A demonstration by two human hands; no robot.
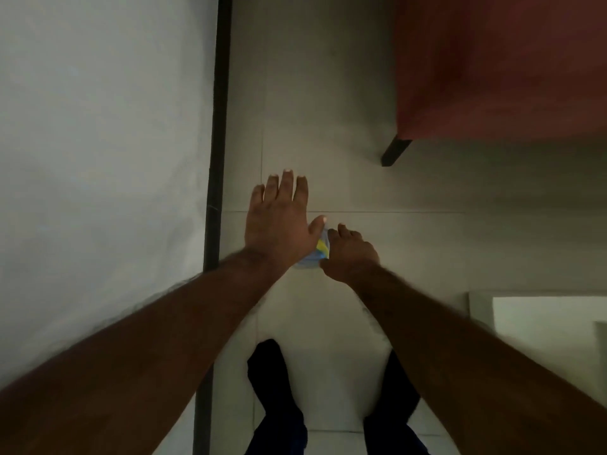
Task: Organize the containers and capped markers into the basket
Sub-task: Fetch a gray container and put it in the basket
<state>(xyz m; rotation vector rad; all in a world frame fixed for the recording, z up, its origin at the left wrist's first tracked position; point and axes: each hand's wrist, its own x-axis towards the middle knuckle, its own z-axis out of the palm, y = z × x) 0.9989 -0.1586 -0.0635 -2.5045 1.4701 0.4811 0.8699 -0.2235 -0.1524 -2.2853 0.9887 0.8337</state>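
A small blue and yellow object [318, 254], blurred and mostly hidden, sits between my two hands above the tiled floor. My right hand [349, 254] has its fingers curled round it from the right. My left hand [279, 218] is stretched out flat, fingers straight and pointing away, with its thumb against the top of the object. No basket, markers or other containers show in the head view.
A white table surface [98, 159] with a dark edge [216, 142] fills the left. A reddish sofa [499, 60] on a dark leg [395, 152] stands at the upper right. A pale object [542, 320] lies at the right edge. My legs [279, 405] are below.
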